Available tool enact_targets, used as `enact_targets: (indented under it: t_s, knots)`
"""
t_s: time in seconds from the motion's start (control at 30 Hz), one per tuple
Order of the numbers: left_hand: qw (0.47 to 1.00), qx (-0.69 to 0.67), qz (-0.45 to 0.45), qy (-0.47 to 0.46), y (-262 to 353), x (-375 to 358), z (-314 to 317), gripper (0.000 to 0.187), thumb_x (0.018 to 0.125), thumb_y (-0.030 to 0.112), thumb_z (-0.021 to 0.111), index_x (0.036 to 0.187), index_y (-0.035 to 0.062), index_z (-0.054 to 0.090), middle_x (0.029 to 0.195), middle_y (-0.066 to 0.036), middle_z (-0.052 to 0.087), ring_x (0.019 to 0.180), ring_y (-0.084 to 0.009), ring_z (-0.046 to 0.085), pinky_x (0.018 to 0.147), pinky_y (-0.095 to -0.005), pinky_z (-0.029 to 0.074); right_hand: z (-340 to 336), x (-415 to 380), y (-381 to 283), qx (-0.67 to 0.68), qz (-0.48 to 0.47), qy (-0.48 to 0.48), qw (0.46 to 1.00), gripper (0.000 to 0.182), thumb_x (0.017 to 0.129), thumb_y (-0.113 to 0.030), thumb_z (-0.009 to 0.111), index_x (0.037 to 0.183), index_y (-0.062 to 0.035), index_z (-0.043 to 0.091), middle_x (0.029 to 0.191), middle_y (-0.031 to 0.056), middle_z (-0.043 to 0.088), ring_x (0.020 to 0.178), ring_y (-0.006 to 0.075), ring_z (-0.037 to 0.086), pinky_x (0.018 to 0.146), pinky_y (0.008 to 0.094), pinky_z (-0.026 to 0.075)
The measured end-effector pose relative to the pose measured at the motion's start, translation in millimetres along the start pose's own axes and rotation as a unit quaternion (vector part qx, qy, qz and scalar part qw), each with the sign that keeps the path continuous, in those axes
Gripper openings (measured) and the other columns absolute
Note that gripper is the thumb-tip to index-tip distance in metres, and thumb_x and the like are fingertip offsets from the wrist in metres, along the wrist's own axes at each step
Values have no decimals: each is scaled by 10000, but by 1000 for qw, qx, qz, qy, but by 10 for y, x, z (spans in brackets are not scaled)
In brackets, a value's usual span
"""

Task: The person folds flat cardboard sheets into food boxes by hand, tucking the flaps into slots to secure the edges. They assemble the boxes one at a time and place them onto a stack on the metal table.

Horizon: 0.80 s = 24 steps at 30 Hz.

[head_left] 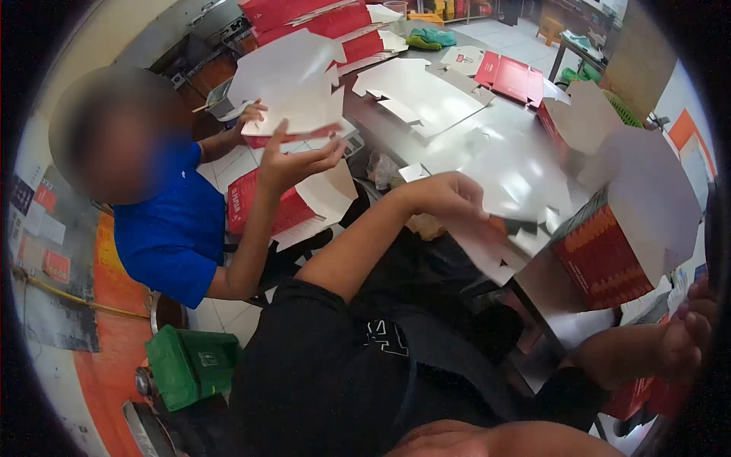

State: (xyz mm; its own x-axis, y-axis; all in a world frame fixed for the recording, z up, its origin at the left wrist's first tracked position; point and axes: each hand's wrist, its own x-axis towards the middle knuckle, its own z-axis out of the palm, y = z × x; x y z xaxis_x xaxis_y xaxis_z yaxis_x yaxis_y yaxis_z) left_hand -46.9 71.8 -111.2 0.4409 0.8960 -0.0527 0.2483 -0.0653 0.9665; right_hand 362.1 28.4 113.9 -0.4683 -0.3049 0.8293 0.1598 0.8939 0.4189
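Note:
My left hand (451,194) reaches over the table's near edge, its fingers closed on the edge of a white carton blank (480,247), which is blurred. Beyond it, a glossy white carton blank (518,175) lies on the table. My right hand (680,335) is at the far right edge of the view with its fingers curled; what they hold, if anything, is hidden. Close to that hand stands a folded red box (601,247) with its tall white flap raised. More red cartons (636,396) sit below the right forearm.
At left, a co-worker in a blue shirt (164,225) holds up a white carton (285,76). Red cartons (304,19) are stacked at the back. Flat cartons (510,76) cover the steel table (373,126). A green bin (190,365) stands at lower left.

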Motion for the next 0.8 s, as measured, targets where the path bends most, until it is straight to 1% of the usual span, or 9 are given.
enact_targets:
  t_s: [0.13, 0.23, 0.27, 0.33, 0.47, 0.6, 0.67, 0.7, 0.8]
  knots:
    - [961, -106, 23, 253, -1, 75, -88, 150, 972, 202, 771, 984, 73, 696, 862, 1, 683, 788, -99, 638, 753, -292, 539, 180, 74, -90, 30, 66, -44, 996, 299, 1057, -366, 443, 963, -84, 482, 843, 59, 526, 762, 189, 569, 616, 319, 453]
    - [848, 150, 190, 472, 404, 57, -150, 85, 1005, 156, 726, 1032, 85, 687, 994, -35, 682, 922, -134, 642, 777, -324, 565, 638, 24, -224, 83, 183, -92, 975, 442, 968, -409, 587, 1164, -60, 401, 1065, 119, 487, 971, 246, 530, 789, 365, 429]
    - [864, -74, 253, 429, 520, 81, -113, 125, 1013, 198, 725, 1042, 95, 661, 1044, -26, 658, 1003, -144, 616, 807, -362, 567, 812, -3, -240, 113, 222, -101, 963, 541, 938, -424, 635, 1230, -52, 373, 1139, 139, 474, 1041, 265, 518, 846, 380, 422]
    - [810, -93, 339, 469, 898, 96, 143, 312, 1000, 338, 747, 1063, 94, 562, 1015, -11, 563, 948, -145, 575, 776, -342, 549, 1145, -70, -256, 185, 296, -107, 931, 761, 879, -453, 731, 1364, -36, 319, 1286, 179, 449, 1181, 302, 492, 962, 411, 406]
    - [821, 133, 421, 362, 927, -40, 690, 441, 1032, 445, 661, 1201, 58, 534, 1269, -169, 551, 1121, -282, 565, 943, -450, 484, 1720, -194, -385, 270, 347, -68, 896, 1234, 760, -511, 923, 1631, -3, 211, 1582, 259, 397, 1460, 378, 441, 1192, 472, 374]
    - [833, -202, 505, 102, 994, -156, 737, 736, 989, 571, 624, 1489, 64, 438, 1559, -219, 423, 1455, -389, 408, 1204, -576, 350, 1822, -189, -511, 235, 294, -20, 926, 917, 879, -305, 843, 1609, -87, 333, 1549, 277, 434, 1428, 452, 469, 1184, 477, 392]
    - [741, -485, 463, -34, 1136, -344, 694, 898, 958, 672, 603, 1610, 98, 375, 1676, -212, 307, 1545, -397, 306, 1238, -575, 313, 1832, -222, -451, 230, 283, -12, 931, 764, 890, -188, 794, 1566, -141, 441, 1539, 260, 475, 1390, 458, 513, 1137, 470, 455]
    - [704, -578, 408, 57, 1092, -406, 639, 957, 949, 735, 552, 1645, 118, 324, 1695, -197, 281, 1563, -360, 269, 1240, -583, 304, 1887, -258, -404, 148, 237, -7, 960, 671, 874, -122, 761, 1506, -144, 537, 1487, 231, 553, 1321, 434, 590, 1078, 467, 513]
    - [782, -486, 389, 35, 1044, -502, 295, 568, 1034, 523, 550, 1393, 83, 549, 1278, -137, 646, 1178, -252, 648, 965, -457, 565, 1775, -259, -275, 24, 71, -96, 993, 490, 917, -264, 635, 1404, -313, 657, 1347, 87, 661, 1210, 341, 659, 1027, 464, 559]
